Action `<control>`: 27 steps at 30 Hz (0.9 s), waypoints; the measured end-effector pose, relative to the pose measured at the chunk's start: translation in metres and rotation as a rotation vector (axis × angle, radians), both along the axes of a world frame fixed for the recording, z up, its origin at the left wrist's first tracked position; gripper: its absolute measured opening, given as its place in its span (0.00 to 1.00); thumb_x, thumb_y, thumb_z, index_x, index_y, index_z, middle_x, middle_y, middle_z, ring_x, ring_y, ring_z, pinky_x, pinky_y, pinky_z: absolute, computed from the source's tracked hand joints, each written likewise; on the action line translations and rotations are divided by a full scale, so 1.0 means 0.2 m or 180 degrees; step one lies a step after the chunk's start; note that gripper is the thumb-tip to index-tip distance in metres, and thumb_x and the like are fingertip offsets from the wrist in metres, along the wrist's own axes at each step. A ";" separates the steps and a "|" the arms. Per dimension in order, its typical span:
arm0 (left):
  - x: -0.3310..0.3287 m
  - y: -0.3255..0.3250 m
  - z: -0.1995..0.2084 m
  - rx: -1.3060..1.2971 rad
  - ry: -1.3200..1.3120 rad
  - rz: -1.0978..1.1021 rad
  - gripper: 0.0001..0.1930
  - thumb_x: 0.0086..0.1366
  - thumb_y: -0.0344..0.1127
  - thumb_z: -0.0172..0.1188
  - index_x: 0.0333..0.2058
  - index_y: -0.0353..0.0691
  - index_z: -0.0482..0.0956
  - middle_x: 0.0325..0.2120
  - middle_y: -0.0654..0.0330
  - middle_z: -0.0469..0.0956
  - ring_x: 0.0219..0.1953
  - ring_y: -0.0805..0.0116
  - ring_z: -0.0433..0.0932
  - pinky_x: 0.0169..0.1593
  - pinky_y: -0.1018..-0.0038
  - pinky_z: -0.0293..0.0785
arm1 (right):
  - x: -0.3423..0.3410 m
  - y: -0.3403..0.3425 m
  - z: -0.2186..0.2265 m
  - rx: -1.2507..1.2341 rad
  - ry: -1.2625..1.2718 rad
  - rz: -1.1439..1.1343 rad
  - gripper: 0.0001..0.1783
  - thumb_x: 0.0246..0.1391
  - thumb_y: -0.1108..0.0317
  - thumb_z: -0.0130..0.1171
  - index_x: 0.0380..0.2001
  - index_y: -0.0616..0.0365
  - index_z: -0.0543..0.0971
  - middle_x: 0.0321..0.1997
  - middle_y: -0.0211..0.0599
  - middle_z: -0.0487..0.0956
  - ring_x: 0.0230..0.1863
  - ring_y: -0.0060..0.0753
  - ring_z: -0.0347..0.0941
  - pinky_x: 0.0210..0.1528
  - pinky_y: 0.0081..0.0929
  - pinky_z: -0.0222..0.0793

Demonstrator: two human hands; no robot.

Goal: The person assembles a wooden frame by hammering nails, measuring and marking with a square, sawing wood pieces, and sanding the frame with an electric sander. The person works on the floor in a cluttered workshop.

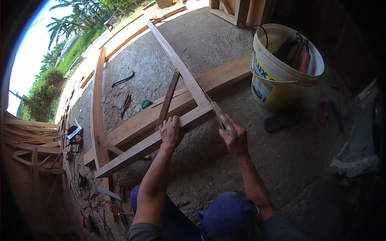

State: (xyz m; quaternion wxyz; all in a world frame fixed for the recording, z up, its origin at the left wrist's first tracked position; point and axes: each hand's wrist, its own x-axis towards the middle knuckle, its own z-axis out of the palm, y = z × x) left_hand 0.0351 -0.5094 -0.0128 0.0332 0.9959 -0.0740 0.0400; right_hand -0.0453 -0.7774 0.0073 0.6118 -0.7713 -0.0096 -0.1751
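Note:
A wooden frame lies raised off the concrete, with a near rail [132, 156], a long right-hand piece [177, 60] and a left-hand piece [98, 108]. My left hand [171, 131] is closed over the near rail, fingers curled across its top beside a short diagonal brace [169, 95]. In my right hand [234, 137] is the worn wooden handle of a handsaw [223, 119]. Its thin blade meets the frame's right corner, where the near rail joins the long piece; most of the blade is hidden. A thick beam [217, 80] passes beneath the frame.
A white bucket [277, 88] holding tools stands at the right, near a dark sandal [277, 121]. On the concrete inside the frame are a bent black bar [123, 79] and pliers [126, 106]. Squares, cords and wood pieces litter the left; curved timbers [32, 140] are stacked there.

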 end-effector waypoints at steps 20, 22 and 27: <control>0.00 0.01 0.01 0.0043 0.0068 0.0106 0.20 0.58 0.46 0.68 0.43 0.46 0.72 0.42 0.56 0.77 0.49 0.51 0.76 0.49 0.53 0.68 | -0.42 -0.06 0.11 -0.0605 -0.0555 -0.0269 0.30 0.54 0.73 0.64 0.62 0.70 0.74 0.36 0.57 0.84 0.27 0.42 0.84 0.29 0.34 0.76; -0.01 0.03 0.00 0.0032 0.0034 0.0090 0.21 0.58 0.49 0.68 0.43 0.45 0.71 0.42 0.55 0.76 0.48 0.50 0.76 0.49 0.52 0.68 | -0.45 -0.06 0.11 -0.0592 -0.0443 -0.0219 0.30 0.54 0.73 0.64 0.62 0.70 0.74 0.38 0.58 0.84 0.28 0.42 0.84 0.29 0.34 0.76; 0.01 0.08 -0.07 0.0010 -0.0032 0.0095 0.25 0.58 0.54 0.69 0.41 0.43 0.71 0.40 0.54 0.76 0.47 0.49 0.75 0.49 0.51 0.67 | -0.47 -0.07 0.11 -0.0677 -0.0340 -0.0116 0.31 0.55 0.72 0.64 0.62 0.70 0.74 0.39 0.58 0.84 0.28 0.43 0.84 0.30 0.35 0.77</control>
